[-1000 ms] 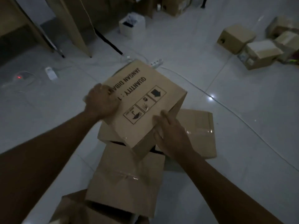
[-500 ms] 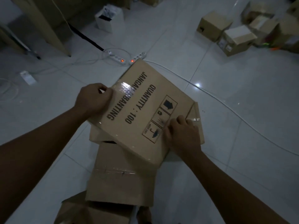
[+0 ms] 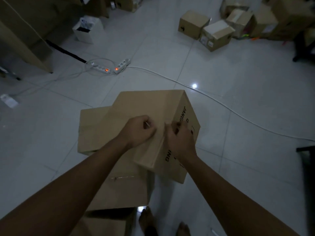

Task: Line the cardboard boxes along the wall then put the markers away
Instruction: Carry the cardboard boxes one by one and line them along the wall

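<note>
I hold a brown printed cardboard box above the floor, turned so its lettered side faces right. My left hand grips its near top edge with curled fingers. My right hand grips the near corner on the lettered side. Under it lie a flat cardboard piece and another box near my feet. Bright markers show among boxes at the far right.
Two power strips with lit switches and a white cable cross the tiled floor ahead. Several cardboard boxes stand far right. A white bin and a wooden panel are far left. My bare feet are below.
The box has been rotated so the printed face now points right. Both hands shifted from its opposite edges to close together at its near corner. The view tilted further over the floor.
</note>
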